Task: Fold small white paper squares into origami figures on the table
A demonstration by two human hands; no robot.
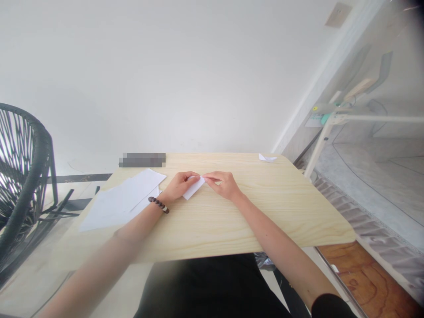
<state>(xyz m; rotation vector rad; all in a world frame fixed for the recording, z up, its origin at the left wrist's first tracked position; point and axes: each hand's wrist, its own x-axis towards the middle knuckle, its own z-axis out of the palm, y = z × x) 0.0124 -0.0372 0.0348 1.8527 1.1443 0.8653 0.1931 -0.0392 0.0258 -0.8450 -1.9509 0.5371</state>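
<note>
A small piece of folded white paper (193, 188) is held between my two hands above the middle of the table. My left hand (181, 184), with a dark beaded bracelet on its wrist, grips the paper's left and upper part between thumb and fingers. My right hand (224, 183) pinches the paper's upper right corner between thumb and fingertips. The paper slants down toward the left, and its upper edge is partly covered by my fingers.
Loose white sheets (115, 205) lie on the left of the light wooden table (265, 221). At the far right edge rests a small folded paper shape (266, 158). A blurred-out dark patch covers the far left corner. A woven chair (43, 141) stands at left, a white metal frame (319, 148) at right.
</note>
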